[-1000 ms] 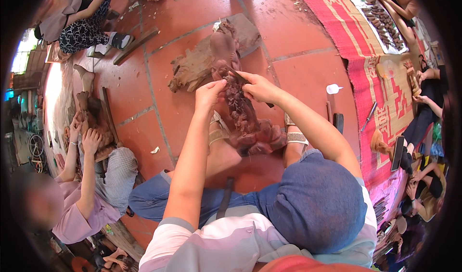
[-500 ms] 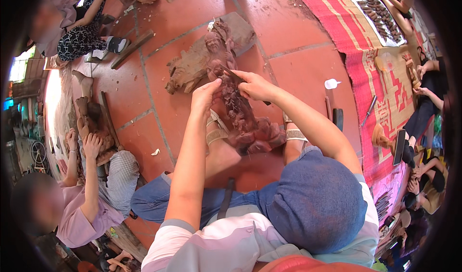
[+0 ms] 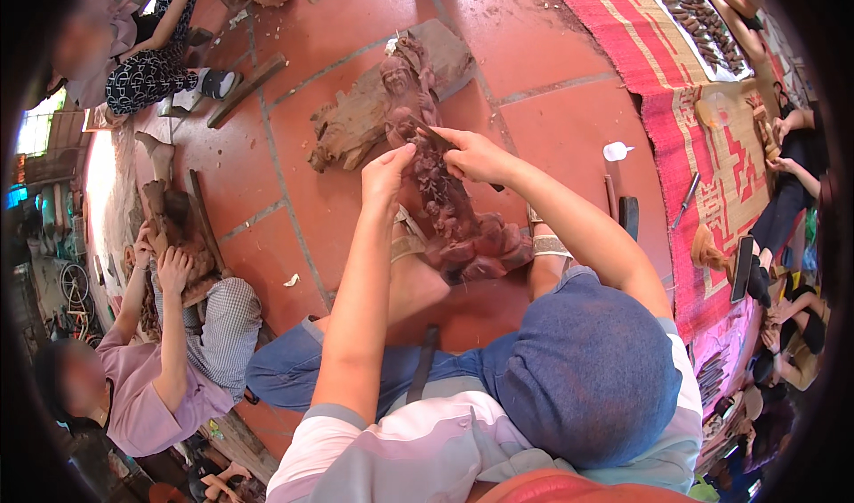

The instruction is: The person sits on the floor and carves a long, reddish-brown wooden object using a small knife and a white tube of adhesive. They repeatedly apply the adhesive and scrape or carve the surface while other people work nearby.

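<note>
A reddish-brown carved wooden figure (image 3: 458, 214) lies between my feet, its wide base towards me. Its bearded head end rests on a rough, weathered wood block (image 3: 360, 116). My right hand (image 3: 476, 156) is closed on a thin, dark, flat carving tool (image 3: 436, 138), its tip at the middle of the figure. The tool's other end sticks out under my wrist. Beside the figure's left edge, my left hand (image 3: 384, 176) is closed, thumb up near the tool's tip. Whatever its fingers hold is hidden.
A small white bottle (image 3: 616, 152) stands right on the red tiles, near a dark block (image 3: 628, 217) and a thin stick (image 3: 611, 197). A red patterned mat (image 3: 663, 120) bears a screwdriver-like tool (image 3: 685, 201). At left, a person's hands (image 3: 169, 263) work on another carving.
The whole view has shifted slightly. Both my hands keep nearly the same place on the figure, and the tool stays in my right hand.
</note>
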The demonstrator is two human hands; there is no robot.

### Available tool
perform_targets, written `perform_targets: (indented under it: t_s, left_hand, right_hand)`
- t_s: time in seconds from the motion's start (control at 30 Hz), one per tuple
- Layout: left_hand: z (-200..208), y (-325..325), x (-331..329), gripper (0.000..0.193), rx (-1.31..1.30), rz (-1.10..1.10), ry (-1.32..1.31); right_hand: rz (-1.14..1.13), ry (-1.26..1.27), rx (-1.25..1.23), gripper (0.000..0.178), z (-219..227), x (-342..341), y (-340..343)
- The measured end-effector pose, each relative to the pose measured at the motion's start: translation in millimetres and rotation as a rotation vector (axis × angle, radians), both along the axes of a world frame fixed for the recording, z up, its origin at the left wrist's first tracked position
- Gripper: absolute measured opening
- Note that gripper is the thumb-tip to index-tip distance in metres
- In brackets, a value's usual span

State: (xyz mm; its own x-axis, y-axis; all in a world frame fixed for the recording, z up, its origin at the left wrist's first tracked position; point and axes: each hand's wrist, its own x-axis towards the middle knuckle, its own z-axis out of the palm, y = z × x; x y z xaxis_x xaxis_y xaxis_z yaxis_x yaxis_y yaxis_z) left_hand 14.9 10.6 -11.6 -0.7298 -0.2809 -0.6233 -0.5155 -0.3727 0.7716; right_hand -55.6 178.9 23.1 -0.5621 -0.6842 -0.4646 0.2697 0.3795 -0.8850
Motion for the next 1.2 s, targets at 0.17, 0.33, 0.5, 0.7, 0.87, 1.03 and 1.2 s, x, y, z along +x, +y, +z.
perform_targets:
  t_s: [0.17,0.33,0.5,0.7,0.87,1.03,1.2]
  left_hand:
    - [-6.5,-1.0,-2.6,0.024,-0.037,-0.002,-0.026]
    - [-9.7,-4.9,1.2,0.025,-0.053,-0.032,-0.038]
    - [-6.4,1.9,0.0,0.024,-0.051,0.025,-0.02]
    - [-5.5,6.5,1.0,0.023,-0.067,0.06,0.009]
    - [-5.6,4.0,0.3,0.022,-0.055,0.059,-0.012]
    - [-3.4,7.2,-0.4,0.022,-0.071,0.069,-0.021]
    - [-5.9,5.0,1.3,0.023,-0.056,0.088,-0.013]
  right_hand:
    - [-0.261,0.076,-0.19,0.054,-27.3,14.1,10.5]
    - [-0.415,-0.072,-0.207,0.048,-32.4,15.2,41.9]
    - [-0.445,-0.152,-0.178,0.047,-33.2,25.8,55.1]
    - [-0.462,-0.194,-0.234,0.046,-53.5,41.9,60.2]
    - [-0.506,-0.241,-0.205,0.045,-51.3,48.2,67.9]
    - [-0.502,-0.244,-0.202,0.045,-52.1,50.5,68.8]
    - [-0.481,-0.215,-0.187,0.045,-56.3,53.0,67.9]
